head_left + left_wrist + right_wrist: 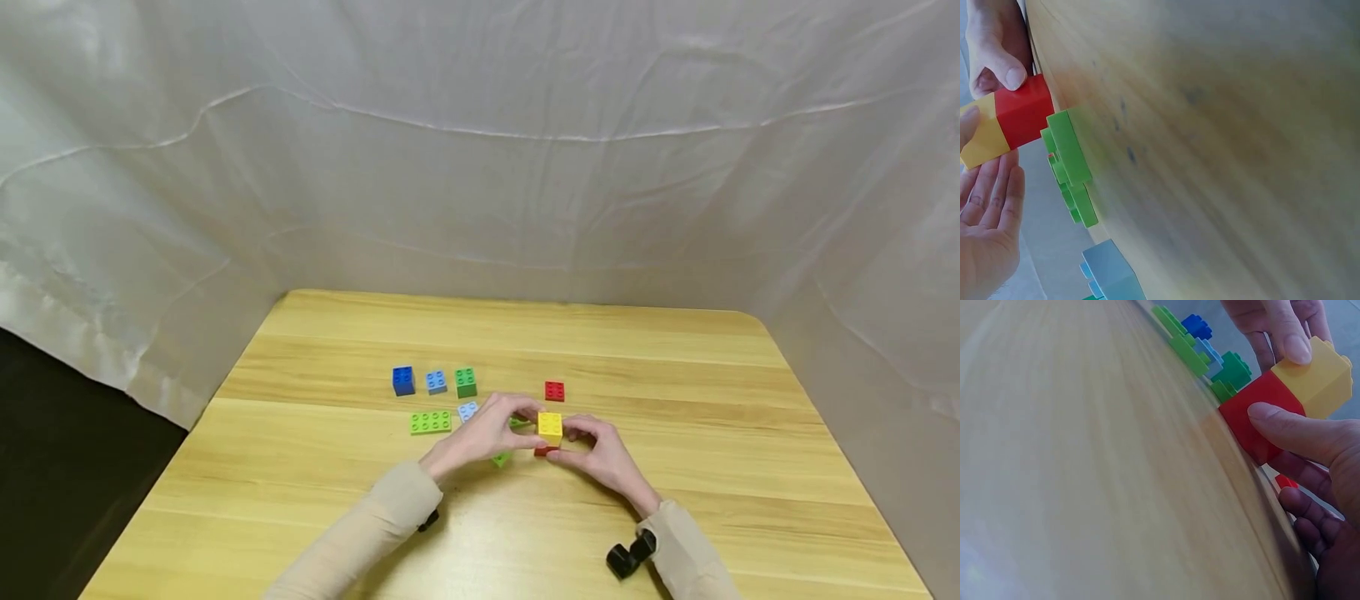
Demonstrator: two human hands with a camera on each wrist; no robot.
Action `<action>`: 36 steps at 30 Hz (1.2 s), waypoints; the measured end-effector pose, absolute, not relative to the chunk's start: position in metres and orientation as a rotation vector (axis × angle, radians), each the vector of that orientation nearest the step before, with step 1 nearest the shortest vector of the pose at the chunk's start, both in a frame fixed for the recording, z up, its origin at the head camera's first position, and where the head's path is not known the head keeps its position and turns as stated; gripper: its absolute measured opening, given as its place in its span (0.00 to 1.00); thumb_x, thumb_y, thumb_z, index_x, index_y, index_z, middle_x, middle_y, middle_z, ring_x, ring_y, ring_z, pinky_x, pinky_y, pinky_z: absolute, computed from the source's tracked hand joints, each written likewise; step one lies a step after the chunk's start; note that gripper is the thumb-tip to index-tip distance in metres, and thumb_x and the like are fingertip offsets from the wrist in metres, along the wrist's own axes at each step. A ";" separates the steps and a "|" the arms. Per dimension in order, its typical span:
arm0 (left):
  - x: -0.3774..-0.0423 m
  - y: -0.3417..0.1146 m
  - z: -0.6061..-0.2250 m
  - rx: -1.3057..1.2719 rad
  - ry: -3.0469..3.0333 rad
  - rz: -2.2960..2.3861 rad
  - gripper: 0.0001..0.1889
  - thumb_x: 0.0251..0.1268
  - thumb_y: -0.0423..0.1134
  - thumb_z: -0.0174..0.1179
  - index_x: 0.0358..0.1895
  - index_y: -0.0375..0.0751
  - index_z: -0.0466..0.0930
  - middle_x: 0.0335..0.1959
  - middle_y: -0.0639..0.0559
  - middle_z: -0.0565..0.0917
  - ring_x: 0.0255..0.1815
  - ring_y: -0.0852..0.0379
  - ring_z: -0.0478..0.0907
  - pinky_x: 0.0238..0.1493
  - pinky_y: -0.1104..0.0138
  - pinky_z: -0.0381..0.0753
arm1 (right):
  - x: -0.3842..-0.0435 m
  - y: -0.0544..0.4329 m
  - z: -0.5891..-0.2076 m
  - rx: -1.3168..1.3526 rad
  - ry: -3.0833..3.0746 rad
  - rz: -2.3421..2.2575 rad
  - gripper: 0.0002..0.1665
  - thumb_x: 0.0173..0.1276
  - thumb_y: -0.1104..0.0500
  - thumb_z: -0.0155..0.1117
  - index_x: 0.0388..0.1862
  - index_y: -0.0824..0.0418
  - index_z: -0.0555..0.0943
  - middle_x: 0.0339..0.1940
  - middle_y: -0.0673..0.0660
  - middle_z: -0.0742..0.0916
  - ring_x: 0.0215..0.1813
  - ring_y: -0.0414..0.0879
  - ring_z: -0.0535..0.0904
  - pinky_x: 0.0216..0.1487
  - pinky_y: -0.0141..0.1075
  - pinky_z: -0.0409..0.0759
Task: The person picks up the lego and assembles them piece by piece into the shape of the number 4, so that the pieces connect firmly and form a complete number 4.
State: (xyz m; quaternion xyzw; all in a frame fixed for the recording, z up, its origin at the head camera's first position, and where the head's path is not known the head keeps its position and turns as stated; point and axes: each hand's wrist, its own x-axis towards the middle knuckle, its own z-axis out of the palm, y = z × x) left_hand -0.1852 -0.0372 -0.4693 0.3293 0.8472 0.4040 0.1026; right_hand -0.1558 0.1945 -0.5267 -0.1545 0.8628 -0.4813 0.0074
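A yellow toy brick (550, 427) sits on top of a red brick (1266, 412), the two forming a small stack near the middle of the table. My left hand (491, 429) pinches the yellow brick between thumb and fingers. From the other side my right hand (603, 454) grips the red brick, its thumb flat on the red face in the right wrist view. Seen from the left wrist, light green bricks (1072, 156) lie close beside the red one. In the head view my left hand partly covers them.
Behind the hands stand a dark blue brick (403, 382), a light blue brick (437, 382) and a green brick (466, 382). A long lime brick (431, 422) and another light blue brick (467, 411) lie left of my left hand. A flat red brick (555, 391) lies beyond the stack.
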 end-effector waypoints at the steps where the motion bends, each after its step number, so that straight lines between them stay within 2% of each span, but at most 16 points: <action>1: -0.185 -0.037 -0.469 0.963 2.498 1.194 0.22 0.60 0.45 0.72 0.57 0.44 0.82 0.50 0.51 0.88 0.52 0.54 0.85 0.60 0.69 0.81 | -0.156 0.194 -0.526 -0.483 2.698 -1.501 0.22 0.55 0.52 0.81 0.49 0.53 0.87 0.45 0.51 0.89 0.45 0.41 0.80 0.49 0.30 0.80; 5: -0.185 -0.039 -0.469 0.941 2.476 1.200 0.26 0.59 0.46 0.73 0.60 0.44 0.80 0.54 0.51 0.87 0.54 0.54 0.84 0.62 0.68 0.81 | -0.157 0.195 -0.525 -0.486 2.684 -1.498 0.24 0.54 0.52 0.81 0.50 0.54 0.87 0.46 0.52 0.89 0.46 0.41 0.81 0.49 0.30 0.80; 10: -0.186 -0.045 -0.467 0.925 2.434 1.216 0.30 0.59 0.44 0.73 0.65 0.40 0.76 0.57 0.47 0.86 0.57 0.50 0.83 0.64 0.63 0.81 | -0.158 0.197 -0.522 -0.499 2.654 -1.495 0.25 0.55 0.52 0.81 0.51 0.56 0.86 0.44 0.52 0.88 0.45 0.42 0.81 0.49 0.30 0.81; 15: -0.189 -0.054 -0.463 0.873 2.427 1.261 0.31 0.59 0.39 0.73 0.66 0.36 0.74 0.58 0.43 0.85 0.59 0.46 0.82 0.66 0.55 0.80 | -0.159 0.199 -0.521 -0.550 2.655 -1.486 0.30 0.56 0.52 0.80 0.57 0.58 0.83 0.52 0.56 0.88 0.51 0.45 0.83 0.55 0.34 0.82; 18: -0.190 -0.058 -0.463 0.857 2.446 1.265 0.31 0.59 0.38 0.73 0.67 0.36 0.74 0.58 0.43 0.85 0.59 0.46 0.82 0.67 0.54 0.80 | -0.159 0.197 -0.520 -0.575 2.653 -1.542 0.33 0.57 0.54 0.80 0.61 0.59 0.80 0.56 0.57 0.87 0.54 0.44 0.82 0.59 0.37 0.82; 22: -0.192 -0.060 -0.466 0.857 2.488 1.235 0.31 0.59 0.38 0.73 0.65 0.36 0.75 0.58 0.43 0.85 0.61 0.47 0.81 0.68 0.55 0.79 | -0.159 0.194 -0.520 -0.618 2.613 -1.670 0.33 0.59 0.59 0.78 0.62 0.63 0.79 0.56 0.57 0.87 0.55 0.40 0.82 0.61 0.38 0.82; 30: -0.197 -0.059 -0.473 0.812 2.538 1.154 0.30 0.58 0.37 0.73 0.65 0.39 0.75 0.62 0.45 0.83 0.64 0.48 0.79 0.70 0.54 0.77 | -0.158 0.191 -0.522 -0.662 2.506 -1.851 0.26 0.59 0.65 0.76 0.57 0.65 0.82 0.53 0.65 0.87 0.53 0.33 0.83 0.60 0.26 0.81; 36: -0.202 -0.057 -0.473 0.800 2.564 1.114 0.29 0.57 0.35 0.74 0.63 0.38 0.77 0.60 0.45 0.84 0.63 0.48 0.79 0.69 0.54 0.78 | -0.157 0.193 -0.520 -0.652 2.480 -1.880 0.25 0.57 0.67 0.77 0.55 0.68 0.82 0.51 0.67 0.87 0.52 0.30 0.83 0.61 0.24 0.79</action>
